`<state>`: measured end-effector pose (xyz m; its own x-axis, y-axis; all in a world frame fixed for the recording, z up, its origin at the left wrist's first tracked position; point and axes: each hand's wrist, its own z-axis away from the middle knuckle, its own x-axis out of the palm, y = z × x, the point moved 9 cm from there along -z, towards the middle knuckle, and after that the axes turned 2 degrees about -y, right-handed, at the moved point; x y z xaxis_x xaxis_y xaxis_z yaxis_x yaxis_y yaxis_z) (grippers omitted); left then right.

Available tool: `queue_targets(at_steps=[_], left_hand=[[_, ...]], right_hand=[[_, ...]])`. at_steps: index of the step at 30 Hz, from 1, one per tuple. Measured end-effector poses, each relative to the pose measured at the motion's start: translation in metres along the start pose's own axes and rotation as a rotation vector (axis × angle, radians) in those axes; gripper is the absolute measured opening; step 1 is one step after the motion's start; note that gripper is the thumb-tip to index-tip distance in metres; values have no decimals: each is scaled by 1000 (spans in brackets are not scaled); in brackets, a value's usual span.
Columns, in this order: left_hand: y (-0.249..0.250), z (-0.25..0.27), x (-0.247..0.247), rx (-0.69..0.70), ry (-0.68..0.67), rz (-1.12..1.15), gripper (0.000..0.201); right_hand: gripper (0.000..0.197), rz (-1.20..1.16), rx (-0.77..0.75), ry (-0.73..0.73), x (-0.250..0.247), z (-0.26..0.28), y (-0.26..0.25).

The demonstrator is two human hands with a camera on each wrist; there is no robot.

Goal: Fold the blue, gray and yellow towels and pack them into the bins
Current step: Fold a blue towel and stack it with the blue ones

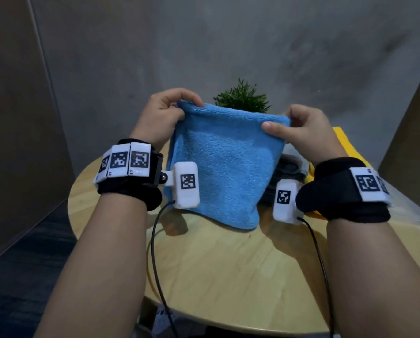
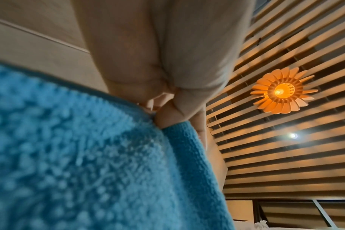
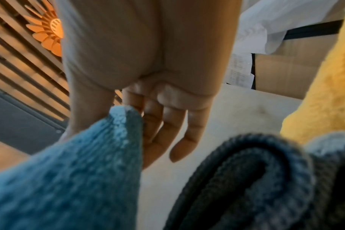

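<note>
Blue towel held upright over tabletop centre, hem touching wood. Left hand, right hand each pinch top corner. Step: folding blue. Next: lay flat, halve. Gray towel, yellow towel wait at right edge.

The head view is dim and soft, with wide-angle bending at the edges; arms cast faint shadows on the table. In both wrist views a warm orange lamp glows, a small spotlight flares, and the nearby towel blurs.
</note>
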<state>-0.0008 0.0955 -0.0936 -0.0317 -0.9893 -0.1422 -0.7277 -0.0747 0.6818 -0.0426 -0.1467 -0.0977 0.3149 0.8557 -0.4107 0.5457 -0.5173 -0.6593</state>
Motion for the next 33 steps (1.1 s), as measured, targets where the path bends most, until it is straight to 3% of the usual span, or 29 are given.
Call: queue_targets(at_steps=[5, 11, 19, 24, 29, 33], left_hand=[[-10, -1, 2, -96, -22, -9, 31], [-14, 2, -4, -205, 13, -8, 13], [-7, 0, -6, -82, 22, -20, 20], [8, 2, -5, 28, 8, 73, 14], [21, 4, 14, 95, -40, 83, 19], [32, 9, 47, 127, -186, 144, 16]], right_hand=[[27, -182, -34, 123, -11, 1, -4], [11, -237, -27, 94, -11, -1, 0], [23, -166, 19, -46, -3, -2, 7], [31, -362, -57, 63, -22, 1, -5], [48, 10, 18, 108, -22, -2, 1], [65, 137, -181, 23, 5, 1, -39]])
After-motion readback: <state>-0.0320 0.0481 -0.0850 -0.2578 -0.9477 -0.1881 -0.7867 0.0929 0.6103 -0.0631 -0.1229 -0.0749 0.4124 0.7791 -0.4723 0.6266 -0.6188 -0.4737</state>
